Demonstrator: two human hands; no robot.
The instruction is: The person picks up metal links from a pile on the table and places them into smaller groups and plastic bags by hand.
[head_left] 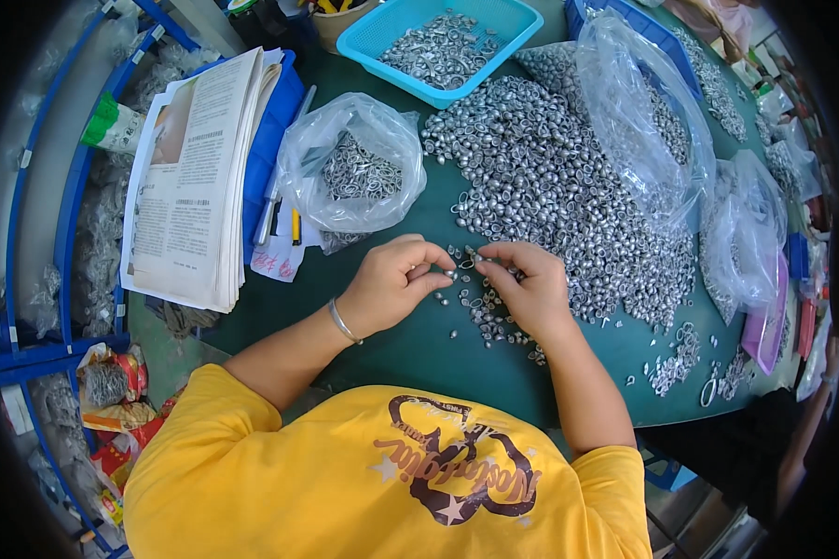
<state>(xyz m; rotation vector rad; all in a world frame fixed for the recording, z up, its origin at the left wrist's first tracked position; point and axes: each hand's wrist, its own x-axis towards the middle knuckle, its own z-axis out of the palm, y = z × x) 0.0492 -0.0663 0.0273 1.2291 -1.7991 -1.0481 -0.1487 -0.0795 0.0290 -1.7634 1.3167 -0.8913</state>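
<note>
Two-handed, pinches a small silver-coloured metal piece point(449, 274) in the left hand point(391, 282) and another such piece point(474, 256) in the right hand point(537, 289). Holds both over the green counter point(405, 352), beside a large heap of rounded metal fittings point(564, 191).

The pieces point(550, 177) are gleaming as smooth, glossy metal, and the bangle point(343, 324) is shining like polished metal. The bags point(303, 186) are showing thin, crinkled, glossy plastic; the basket point(415, 86) is showing stiffer plastic. The papers point(186, 196) are looking matt, the shirt point(345, 466) is showing matt cloth, and the tabletop point(401, 359) is looking smooth.
</note>
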